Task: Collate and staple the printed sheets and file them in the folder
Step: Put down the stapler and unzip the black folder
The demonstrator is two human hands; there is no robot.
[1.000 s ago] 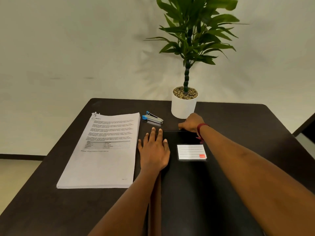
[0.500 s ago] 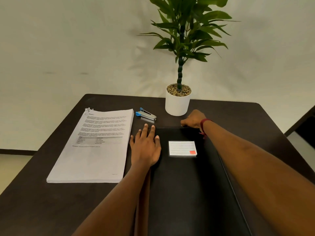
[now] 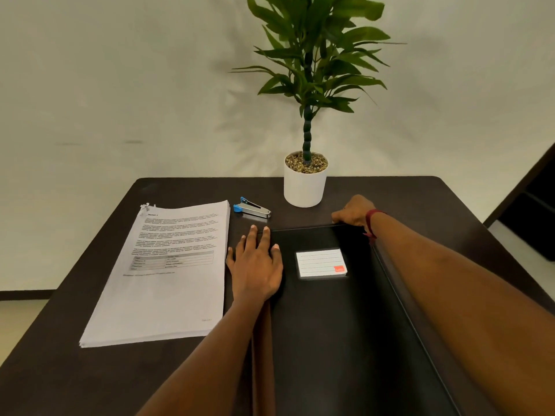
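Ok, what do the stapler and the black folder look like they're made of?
Stapler: silver metal body, judging by its bright glint, with blue parts at one end that look like plastic. Folder: black, smooth and near-matte with a faint sheen, likely plastic or leatherette; the view does not settle which. Its label pocket looks like clear plastic over a white lined card.

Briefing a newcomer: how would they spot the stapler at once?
Find the white cylindrical plant pot at the far side of the dark table. Left of it, before the white paper stack, lies a silver metal stapler; only it has a blue end.
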